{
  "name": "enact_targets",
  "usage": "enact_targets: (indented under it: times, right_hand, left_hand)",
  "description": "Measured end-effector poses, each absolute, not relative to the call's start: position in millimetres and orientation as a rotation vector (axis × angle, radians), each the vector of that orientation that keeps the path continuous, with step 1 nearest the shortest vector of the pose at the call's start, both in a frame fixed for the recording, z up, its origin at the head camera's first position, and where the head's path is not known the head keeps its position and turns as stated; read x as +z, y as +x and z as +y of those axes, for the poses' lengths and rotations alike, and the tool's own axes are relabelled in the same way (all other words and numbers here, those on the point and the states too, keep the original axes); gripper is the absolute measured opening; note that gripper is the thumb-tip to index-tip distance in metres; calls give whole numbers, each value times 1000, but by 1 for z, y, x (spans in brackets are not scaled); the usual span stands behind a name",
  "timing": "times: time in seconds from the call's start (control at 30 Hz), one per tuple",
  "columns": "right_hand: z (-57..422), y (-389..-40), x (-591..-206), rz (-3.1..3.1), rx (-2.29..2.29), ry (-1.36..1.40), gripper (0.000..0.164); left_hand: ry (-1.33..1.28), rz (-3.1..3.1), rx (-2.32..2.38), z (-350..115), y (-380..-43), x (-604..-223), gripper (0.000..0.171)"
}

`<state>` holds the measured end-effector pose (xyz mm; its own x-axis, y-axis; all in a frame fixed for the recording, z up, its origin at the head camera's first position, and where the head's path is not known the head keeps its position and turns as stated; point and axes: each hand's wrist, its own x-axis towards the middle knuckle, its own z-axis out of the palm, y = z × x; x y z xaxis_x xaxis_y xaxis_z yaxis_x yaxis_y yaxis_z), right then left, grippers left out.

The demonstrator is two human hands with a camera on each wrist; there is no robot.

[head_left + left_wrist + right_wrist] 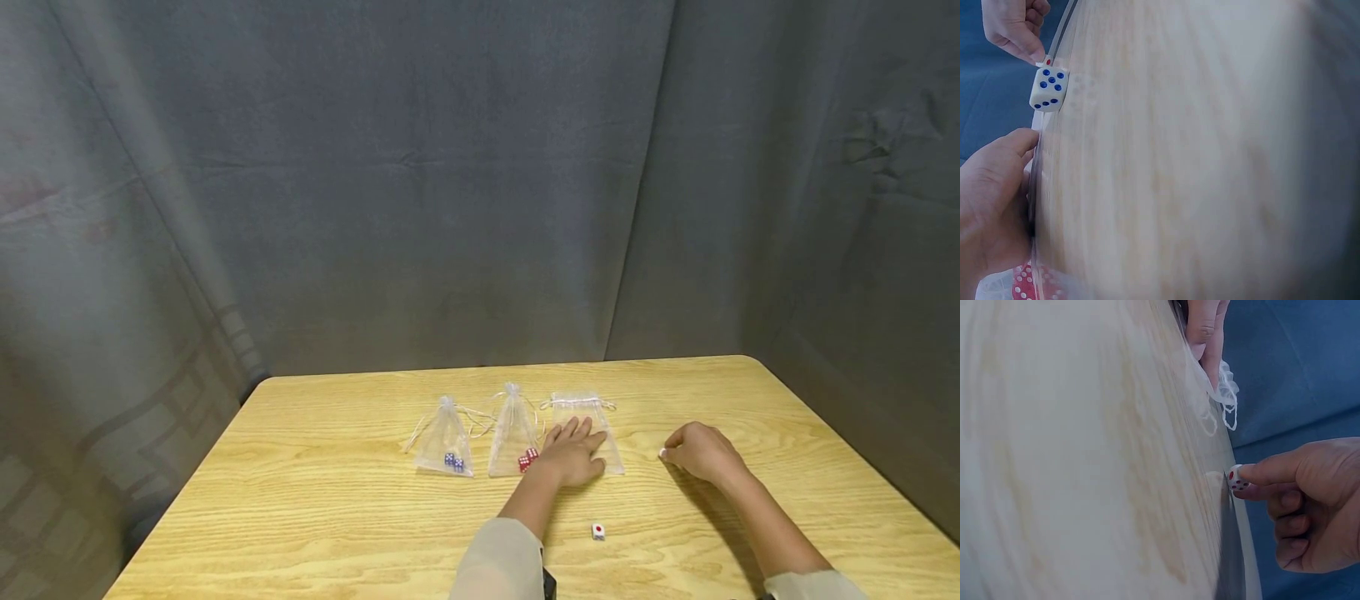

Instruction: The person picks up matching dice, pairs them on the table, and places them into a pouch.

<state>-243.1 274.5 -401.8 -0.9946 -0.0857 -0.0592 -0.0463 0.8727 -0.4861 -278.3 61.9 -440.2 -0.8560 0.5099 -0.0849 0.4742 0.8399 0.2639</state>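
My left hand (573,454) lies palm down with spread fingers on a flat white mesh drawstring bag (612,454). Between thumb and forefinger, my right hand (703,450) pinches a white die (1237,478) at the tabletop, to the right of that bag. The die shows a red single pip and smaller dark pips in the right wrist view. A second white die (597,532) rests on the table in front of the left hand; blue pips show on it in the left wrist view.
Left of the hand stands a drawn-closed mesh bag (510,433) with red dice (527,459). Farther left is another bag (442,437) holding blue dice (454,462). All lie on a wood-grain table (322,483), with grey curtains (420,192) behind it.
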Motion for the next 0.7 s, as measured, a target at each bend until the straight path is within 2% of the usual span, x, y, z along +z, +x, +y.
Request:
enact_targets:
  times: [0.43,0.7]
  right_hand:
    - [270,-238,-398,3012,-790,-97,13]
    - [269,-238,-403,3007,-796,-123,13]
  left_hand:
    - [769,2861,358,61,-277,-439,50]
    - [773,2858,349,61,-276,-438,50]
